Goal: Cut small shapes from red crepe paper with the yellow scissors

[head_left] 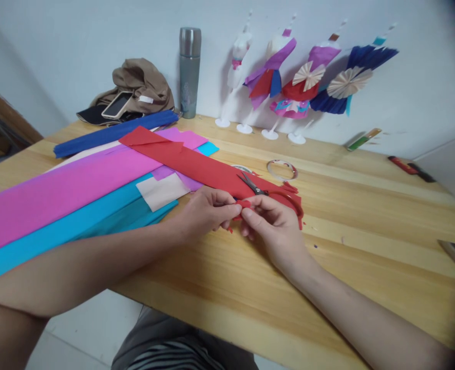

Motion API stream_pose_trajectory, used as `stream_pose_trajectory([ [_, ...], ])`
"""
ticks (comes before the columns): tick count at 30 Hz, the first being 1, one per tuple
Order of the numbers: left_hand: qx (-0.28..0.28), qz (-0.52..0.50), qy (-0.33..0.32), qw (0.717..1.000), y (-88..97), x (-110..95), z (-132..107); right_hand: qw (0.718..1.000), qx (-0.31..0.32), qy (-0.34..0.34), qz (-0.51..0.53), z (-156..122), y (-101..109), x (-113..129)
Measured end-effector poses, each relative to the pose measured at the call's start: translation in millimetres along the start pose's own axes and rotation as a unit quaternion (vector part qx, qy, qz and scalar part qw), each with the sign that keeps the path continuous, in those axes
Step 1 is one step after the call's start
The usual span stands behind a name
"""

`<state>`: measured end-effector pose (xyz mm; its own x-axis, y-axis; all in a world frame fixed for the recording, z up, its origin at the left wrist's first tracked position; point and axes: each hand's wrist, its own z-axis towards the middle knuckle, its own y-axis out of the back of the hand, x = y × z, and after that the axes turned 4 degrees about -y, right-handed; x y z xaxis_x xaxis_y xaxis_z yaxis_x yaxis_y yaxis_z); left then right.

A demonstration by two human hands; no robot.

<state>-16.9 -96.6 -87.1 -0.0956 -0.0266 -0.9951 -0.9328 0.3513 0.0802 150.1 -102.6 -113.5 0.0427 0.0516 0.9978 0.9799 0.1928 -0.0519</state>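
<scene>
My left hand (pixel 208 209) and my right hand (pixel 274 226) meet at the middle of the wooden table (pixel 366 216). Both pinch a small piece of red crepe paper (pixel 243 204) between their fingertips. Just behind them lie red-handled scissors (pixel 268 192) on a long red crepe sheet (pixel 196 164). To the left are stacked sheets of pink paper (pixel 58 190) and light blue paper (pixel 77 226), with a beige scrap (pixel 162 191) on top.
A tape roll (pixel 282 169) lies behind the scissors. Several small mannequins in paper dresses (pixel 300 82) lean on the wall, beside a steel flask (pixel 189 72). A dark blue paper roll (pixel 112 132), a brown cloth with a phone (pixel 117 104), and pens (pixel 410 167) are farther off.
</scene>
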Motion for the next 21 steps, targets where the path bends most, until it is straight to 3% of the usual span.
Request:
stream_pose_trajectory([
  [4, -0.002, -0.006, 0.004, 1.0, 1.1, 2, 1, 1.0, -0.025, -0.007, 0.007, 2, 0, -2],
  [14, -0.004, -0.03, -0.008, 1.0, 8.0, 11, 3, 0.999, -0.015, -0.025, 0.026, 2, 0, -3],
  [21, 0.005, -0.005, -0.007, 1.0, 4.6, -2, 2, 0.999, -0.014, -0.024, 0.016, 3, 0, -4],
])
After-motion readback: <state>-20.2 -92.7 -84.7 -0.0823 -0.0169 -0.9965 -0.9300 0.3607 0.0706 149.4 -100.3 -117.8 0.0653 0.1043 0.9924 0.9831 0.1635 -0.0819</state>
